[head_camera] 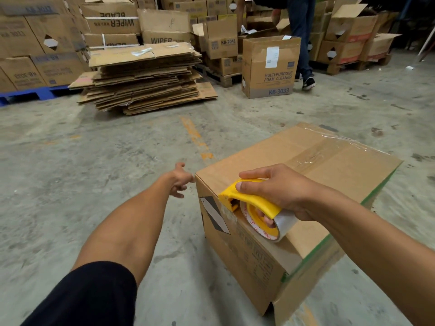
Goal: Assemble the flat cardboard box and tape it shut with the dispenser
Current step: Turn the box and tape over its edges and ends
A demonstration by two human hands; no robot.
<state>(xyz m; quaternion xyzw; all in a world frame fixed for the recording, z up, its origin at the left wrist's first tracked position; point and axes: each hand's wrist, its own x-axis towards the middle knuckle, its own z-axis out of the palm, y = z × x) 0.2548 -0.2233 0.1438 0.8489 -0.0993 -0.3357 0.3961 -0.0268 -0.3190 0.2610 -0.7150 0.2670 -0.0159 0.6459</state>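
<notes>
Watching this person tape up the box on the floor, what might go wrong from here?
Only the right hand works the yellow tape dispenser at the near edge of the box. The left hand is off beside the corner and not holding the box down, so the box may slide on the floor when the tape is pulled or cut. The tape on top already looks wrinkled near the far edge, so that part of the seal may lift.

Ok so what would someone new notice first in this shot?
The yellow tape dispenser, gripped by the right hand at the near edge of the cardboard box on the floor. Behind, a stack of flattened cartons lies at upper left.
</notes>
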